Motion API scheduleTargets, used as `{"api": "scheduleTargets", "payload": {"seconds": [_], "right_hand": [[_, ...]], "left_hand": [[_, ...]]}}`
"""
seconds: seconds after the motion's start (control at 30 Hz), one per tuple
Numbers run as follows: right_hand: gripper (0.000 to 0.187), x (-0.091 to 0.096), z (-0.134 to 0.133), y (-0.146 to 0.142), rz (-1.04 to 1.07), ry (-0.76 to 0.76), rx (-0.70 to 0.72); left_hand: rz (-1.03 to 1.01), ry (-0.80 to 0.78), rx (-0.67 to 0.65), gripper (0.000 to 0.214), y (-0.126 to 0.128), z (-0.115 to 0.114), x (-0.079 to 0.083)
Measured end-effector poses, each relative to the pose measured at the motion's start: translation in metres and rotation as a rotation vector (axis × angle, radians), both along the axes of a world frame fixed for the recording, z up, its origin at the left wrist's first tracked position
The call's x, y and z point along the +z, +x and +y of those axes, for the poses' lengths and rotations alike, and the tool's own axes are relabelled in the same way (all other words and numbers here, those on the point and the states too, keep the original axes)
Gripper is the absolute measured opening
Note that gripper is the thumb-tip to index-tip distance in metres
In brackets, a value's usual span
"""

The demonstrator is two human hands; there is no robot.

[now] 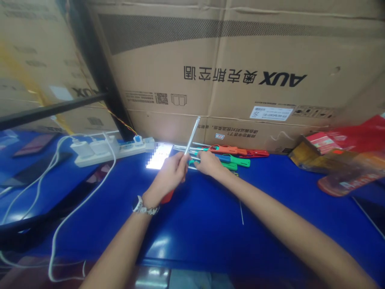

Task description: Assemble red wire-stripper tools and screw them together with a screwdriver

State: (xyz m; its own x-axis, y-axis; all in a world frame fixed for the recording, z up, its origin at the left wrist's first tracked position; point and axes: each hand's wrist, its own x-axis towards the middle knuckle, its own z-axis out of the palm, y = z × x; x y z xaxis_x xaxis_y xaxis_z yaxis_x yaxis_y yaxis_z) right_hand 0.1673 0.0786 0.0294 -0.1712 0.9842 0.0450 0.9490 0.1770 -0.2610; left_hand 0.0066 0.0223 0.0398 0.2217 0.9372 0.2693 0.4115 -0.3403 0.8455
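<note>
Your left hand clenches a lighter, its tube slanting up and away toward the box, while your right hand, just beside it, covers the pile lying crosswise on the bench, grip unclear.

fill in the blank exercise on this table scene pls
The left hand holds a thin metal rod with a ____ handle.
The right hand touches a pile of tools on the table, which is ____.
The watch sits on the ____ wrist.
Missing words: red, blue, left.
</note>
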Motion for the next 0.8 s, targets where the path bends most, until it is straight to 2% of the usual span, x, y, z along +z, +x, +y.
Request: {"api": "scheduleTargets", "payload": {"seconds": [0.17, 0.37, 0.6, 0.8], "right_hand": [[0.023, 0.007, 0.004, -0.004, -0.030, -0.052, 0.000], [0.023, 0.009, 0.007, 0.000, -0.018, -0.105, -0.021], [0.022, 0.001, -0.008, 0.016, 0.016, -0.028, 0.031], [0.018, -0.002, -0.001, 0.013, 0.095, -0.054, 0.003]], "left_hand": [[0.316, 0.161, 0.004, 0.026, 0.009, 0.003, 0.003], [0.654, 0.173, 0.033, 0.024, 0.016, -0.002, -0.003], [0.795, 0.125, 0.117, 0.031, 0.009, -0.003, -0.006], [0.931, 0.116, 0.085, 0.037, 0.013, -0.010, -0.009]]}}
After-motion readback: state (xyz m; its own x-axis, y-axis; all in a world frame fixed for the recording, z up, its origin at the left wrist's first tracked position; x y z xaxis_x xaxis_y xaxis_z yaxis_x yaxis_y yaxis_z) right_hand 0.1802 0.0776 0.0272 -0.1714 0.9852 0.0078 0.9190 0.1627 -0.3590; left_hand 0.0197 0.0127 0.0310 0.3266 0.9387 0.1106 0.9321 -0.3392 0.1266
